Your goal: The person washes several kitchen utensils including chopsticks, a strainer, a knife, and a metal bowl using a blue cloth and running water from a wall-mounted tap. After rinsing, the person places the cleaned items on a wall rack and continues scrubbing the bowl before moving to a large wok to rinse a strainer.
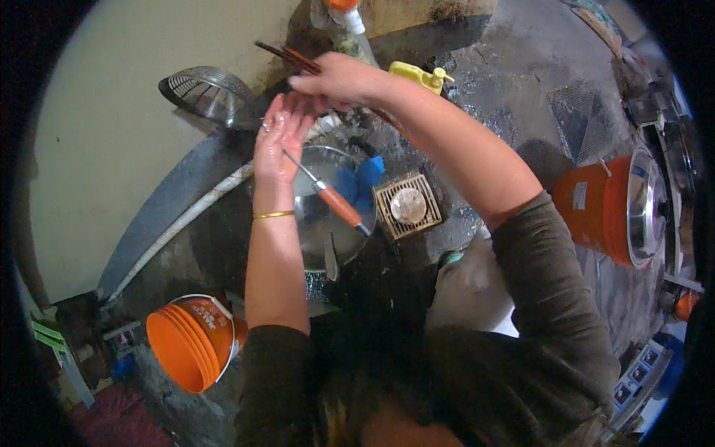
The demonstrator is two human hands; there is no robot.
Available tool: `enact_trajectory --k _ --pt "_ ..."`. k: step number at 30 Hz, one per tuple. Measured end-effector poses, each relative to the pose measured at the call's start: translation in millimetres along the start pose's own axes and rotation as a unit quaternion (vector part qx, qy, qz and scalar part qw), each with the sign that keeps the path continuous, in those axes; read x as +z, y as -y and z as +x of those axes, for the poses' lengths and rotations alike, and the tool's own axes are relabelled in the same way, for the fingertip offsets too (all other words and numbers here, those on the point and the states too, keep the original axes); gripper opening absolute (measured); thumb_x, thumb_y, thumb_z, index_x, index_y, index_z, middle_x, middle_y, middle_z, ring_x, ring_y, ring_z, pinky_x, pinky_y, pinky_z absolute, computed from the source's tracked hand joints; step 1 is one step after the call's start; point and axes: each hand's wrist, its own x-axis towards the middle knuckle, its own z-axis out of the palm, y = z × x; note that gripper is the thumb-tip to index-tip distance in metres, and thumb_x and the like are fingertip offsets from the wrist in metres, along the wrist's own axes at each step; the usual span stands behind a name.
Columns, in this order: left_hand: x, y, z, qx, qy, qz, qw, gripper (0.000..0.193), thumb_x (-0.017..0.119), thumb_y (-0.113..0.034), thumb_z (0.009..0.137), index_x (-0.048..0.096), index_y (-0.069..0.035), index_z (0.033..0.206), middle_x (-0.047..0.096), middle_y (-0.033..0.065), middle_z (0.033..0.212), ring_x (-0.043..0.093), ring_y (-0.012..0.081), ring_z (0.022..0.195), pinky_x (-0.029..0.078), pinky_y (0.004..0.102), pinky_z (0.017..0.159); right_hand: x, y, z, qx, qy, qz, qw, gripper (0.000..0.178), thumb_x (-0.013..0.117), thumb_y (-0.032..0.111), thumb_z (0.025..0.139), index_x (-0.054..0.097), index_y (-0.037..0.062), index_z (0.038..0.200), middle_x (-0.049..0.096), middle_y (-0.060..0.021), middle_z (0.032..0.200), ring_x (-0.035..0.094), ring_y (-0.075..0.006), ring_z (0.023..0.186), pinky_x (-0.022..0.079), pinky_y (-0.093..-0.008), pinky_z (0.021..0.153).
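Observation:
My left hand (279, 138) is wet and palm up, its fingers stretched out, with a ring and a gold bangle at the wrist. Just beyond it, my right hand (342, 77) is closed around a bundle of thin dark-brown sticks that look like chopsticks (287, 55). Below the hands stands a round basin (313, 270) of cloudy water. A thin metal rod with a wooden handle (339, 205) slants over the basin. Its tip overlaps my left wrist in view; whether they touch I cannot tell. A knife-like blade (331, 257) and a blue cloth (366, 173) are at the basin.
A square drain grate (387, 195) with a round pale piece on it lies right of the basin. A metal colander (212, 93) leans by the wall, near a white pipe (190, 216). Orange buckets stand right (596, 205) and lower left (195, 339). A yellow bottle (418, 75) lies beyond my right forearm.

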Motion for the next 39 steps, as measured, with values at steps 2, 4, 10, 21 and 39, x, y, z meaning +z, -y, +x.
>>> enact_trajectory --k 2,4,10,21,39 --pt "18 8 -12 -0.016 0.073 -0.023 0.997 0.042 0.052 -0.023 0.092 0.040 -0.010 0.130 0.046 0.0094 0.130 0.044 0.0267 0.120 0.033 0.0462 0.103 19 33 10 -0.004 -0.023 0.095 0.995 0.040 0.059 0.037 0.084 0.061 0.0019 0.066 0.059 -0.0066 0.056 0.056 -0.0159 0.049 0.046 -0.0323 0.048" --pt "30 6 -27 -0.045 0.092 -0.041 0.994 0.036 0.053 -0.025 0.091 0.045 -0.009 0.123 0.051 0.0070 0.122 0.047 0.0249 0.114 0.036 0.0434 0.099 41 59 16 -0.012 -0.081 0.186 0.979 0.035 0.059 0.030 0.083 0.061 0.0007 0.066 0.059 -0.0076 0.056 0.055 -0.0164 0.048 0.045 -0.0316 0.047" --pt "21 -41 -71 -0.060 0.013 -0.016 0.998 0.041 0.048 -0.032 0.095 0.048 0.001 0.117 0.041 -0.0033 0.065 0.036 0.0081 0.054 0.033 0.0236 0.052 96 61 33 -0.100 0.033 0.382 0.918 0.032 0.063 0.034 0.084 0.061 0.0021 0.081 0.059 -0.0051 0.069 0.052 -0.0127 0.059 0.043 -0.0274 0.052" --pt "-38 -104 -145 -0.056 -0.176 0.062 0.981 0.032 0.053 -0.025 0.092 0.060 0.000 0.111 0.043 -0.0019 0.051 0.034 0.0057 0.039 0.027 0.0202 0.037 261 -190 -69 0.436 -0.006 0.050 0.898 0.050 0.063 0.046 0.078 0.065 -0.0004 0.095 0.064 -0.0169 0.099 0.061 -0.0312 0.087 0.049 -0.0434 0.075" --pt "-38 -104 -145 -0.140 -0.196 0.147 0.959 0.044 0.060 -0.035 0.087 0.059 0.003 0.108 0.063 0.0149 0.087 0.049 0.0107 0.049 0.033 0.0214 0.044 50 -61 -106 0.358 -0.024 0.387 0.849 0.016 0.059 0.018 0.081 0.058 0.0023 0.081 0.062 -0.0127 0.071 0.057 -0.0226 0.057 0.047 -0.0341 0.053"
